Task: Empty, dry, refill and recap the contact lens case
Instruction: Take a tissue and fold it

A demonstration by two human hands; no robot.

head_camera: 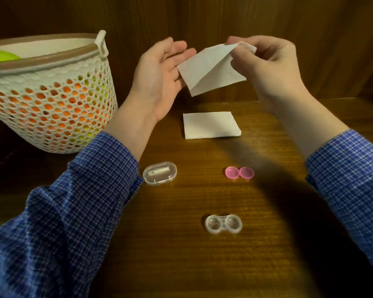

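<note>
Head view looks down on my two hands raised above the dark brown wooden table [181, 265]. My right hand [269, 67] pinches the upper corner of a white folded paper tissue [211, 69] between thumb and fingertips, so the sheet hangs slanting down toward my left. My left hand [159, 76] is relaxed, palm up and fingers nearly straight, gripping nothing; its fingertips lie just behind the tissue's left edge, and I cannot tell whether they touch it.

Below the hands, a stack of white folded tissues [211, 125] lies flat on the table. Nearer to me, the two round pink plastic caps [239, 173] sit side by side, touching, with their hollow sides up. Closest to me lies the clear plastic contact lens case [223, 224], uncapped, both wells facing up; whether any liquid is in them I cannot tell. Left of the caps, beside my blue checked left sleeve [73, 201], rests a clear oval plastic box [159, 173] with a small white tool inside. At far left stands a white perforated plastic basket [52, 100] with a brown rim, orange and yellow-green showing through its holes.
</note>
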